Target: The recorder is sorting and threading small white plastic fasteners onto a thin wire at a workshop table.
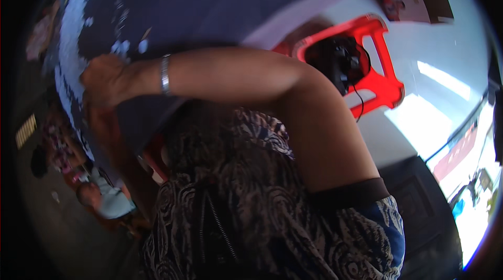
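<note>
My right arm reaches across to the left, with a silver bracelet or watch (165, 74) on the wrist. My right hand (106, 78) is closed, its fingers curled at the white-patterned border of a dark blue cloth (183, 7). What those fingers hold, if anything, is hidden. Just below it, my left hand (102, 117) is dark and blurred, close against the right one. Its fingers do not show clearly. White patches (120, 47) dot the blue cloth beside my right hand.
A red plastic chair (385, 60) stands to the right, bearing a black bag-like thing (340, 62) with a cable. Other people (107, 199) are at the lower left. A dark panelled door (419, 206) is at the lower right, beside a bright opening.
</note>
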The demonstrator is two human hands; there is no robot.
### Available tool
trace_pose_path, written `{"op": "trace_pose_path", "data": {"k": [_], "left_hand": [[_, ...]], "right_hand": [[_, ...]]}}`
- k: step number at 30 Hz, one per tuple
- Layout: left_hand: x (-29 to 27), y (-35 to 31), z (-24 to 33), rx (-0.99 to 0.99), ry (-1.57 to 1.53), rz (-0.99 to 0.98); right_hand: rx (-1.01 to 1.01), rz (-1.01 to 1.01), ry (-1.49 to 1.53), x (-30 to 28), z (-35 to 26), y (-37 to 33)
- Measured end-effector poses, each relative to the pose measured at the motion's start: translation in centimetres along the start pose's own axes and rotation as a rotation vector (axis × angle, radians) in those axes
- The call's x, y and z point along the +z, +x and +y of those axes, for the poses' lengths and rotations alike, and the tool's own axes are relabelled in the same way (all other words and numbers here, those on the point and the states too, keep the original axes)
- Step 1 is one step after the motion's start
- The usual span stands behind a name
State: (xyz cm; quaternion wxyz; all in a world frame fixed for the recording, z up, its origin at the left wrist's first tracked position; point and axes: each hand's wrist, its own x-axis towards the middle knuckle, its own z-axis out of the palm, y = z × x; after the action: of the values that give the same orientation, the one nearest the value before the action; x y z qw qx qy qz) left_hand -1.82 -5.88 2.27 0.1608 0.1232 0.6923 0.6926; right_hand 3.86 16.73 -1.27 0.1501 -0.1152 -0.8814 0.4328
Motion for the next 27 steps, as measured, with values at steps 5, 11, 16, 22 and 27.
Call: {"op": "trace_pose_path", "data": {"k": [5, 11, 16, 22, 27], "left_hand": [[8.2, -0.9, -2.4, 0.095, -0.172, 0.037], [9.3, -1.4, -3.0, 0.080, -0.243, 0.072], [9.0, -2.3, -3.2, 0.083, -0.304, 0.044], [7.5, -2.9, -4.1, 0.053, -0.340, 0.014], [8.7, -2.7, -4.3, 0.107, -0.336, 0.010]], "right_hand": [[-0.398, -0.322, 0.295, -4.0, 0.2, 0.8], [-0.426, -0.021, 0.411, -3.8, 1.2, 1.0], [-0.409, 0.018, 0.770, -6.0, 4.0, 3.7], [-0.222, -0.129, -0.064, -14.9, 3.4, 2.0], [-0.290, -0.203, -0.064, -14.4, 6.7, 0.2]]}}
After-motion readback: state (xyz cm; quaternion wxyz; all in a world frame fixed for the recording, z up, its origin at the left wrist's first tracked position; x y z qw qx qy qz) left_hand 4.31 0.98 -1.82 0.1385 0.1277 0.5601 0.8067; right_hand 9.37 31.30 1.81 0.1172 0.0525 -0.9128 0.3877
